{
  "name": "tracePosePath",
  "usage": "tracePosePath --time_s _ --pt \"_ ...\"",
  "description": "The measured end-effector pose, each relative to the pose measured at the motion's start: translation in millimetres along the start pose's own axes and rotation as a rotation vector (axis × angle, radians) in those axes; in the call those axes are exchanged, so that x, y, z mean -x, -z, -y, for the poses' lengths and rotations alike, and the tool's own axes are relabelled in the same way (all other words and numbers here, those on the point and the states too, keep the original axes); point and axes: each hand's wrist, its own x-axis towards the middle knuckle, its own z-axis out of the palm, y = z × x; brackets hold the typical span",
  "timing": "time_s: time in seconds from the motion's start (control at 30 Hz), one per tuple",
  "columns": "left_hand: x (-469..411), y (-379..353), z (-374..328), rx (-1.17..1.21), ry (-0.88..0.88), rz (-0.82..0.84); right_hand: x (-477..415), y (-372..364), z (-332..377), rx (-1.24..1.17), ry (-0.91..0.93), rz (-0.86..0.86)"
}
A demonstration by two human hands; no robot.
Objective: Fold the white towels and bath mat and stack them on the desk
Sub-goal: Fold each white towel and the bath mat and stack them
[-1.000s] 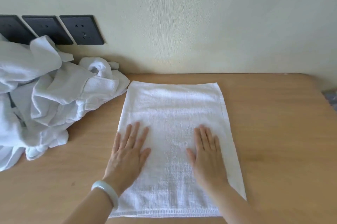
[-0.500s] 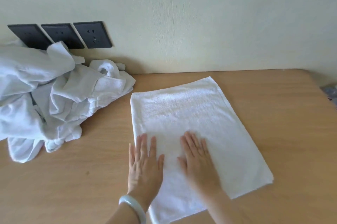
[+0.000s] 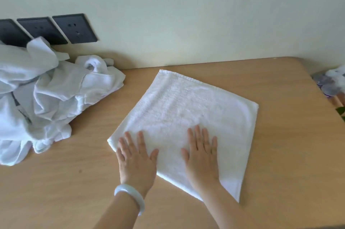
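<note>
- A folded white terry towel (image 3: pixel 190 122) lies flat and askew at the middle of the light wooden surface (image 3: pixel 65 191).
- The left hand (image 3: pixel 137 161) and right hand (image 3: pixel 202 157) press on its 6 o'clock part, palms down, fingers straight, gripping nothing.
- A crumpled heap of white towels (image 3: pixel 46 98) sits at 9 o'clock, apart from it.

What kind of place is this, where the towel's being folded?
Probably a hotel room: a wooden desk, three dark wall sockets above it, and a heap of white towels.
</note>
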Motion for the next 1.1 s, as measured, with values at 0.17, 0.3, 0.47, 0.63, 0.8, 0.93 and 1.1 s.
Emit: tracePosePath --time_s 0.17,0.3,0.47,0.63,0.8,0.93,1.1 --pt "44 28 -24 -0.033 0.041 0.093 7 22 -69 -0.045 0.311 0.038" --pt "11 25 -37 0.047 -0.321 -0.244 -24 36 -39 -0.206 0.236 -0.079" --pt "-33 -8 -19 0.070 -0.453 -0.148 -48 4 -27 -0.060 0.304 0.035" --pt "-41 -17 27 0.170 -0.173 -0.258 -73 29 -127 0.070 -0.102 0.059" --pt "-64 5 -5 0.146 -0.311 -0.328 -96 41 -101 0.106 -0.085 0.045" --pt "-115 29 -38 0.071 -0.470 -0.259 -120 21 -53 0.035 0.183 0.111" --pt "-151 22 -15 -0.001 -0.321 -0.139 -152 19 -103 0.145 -0.026 0.110"
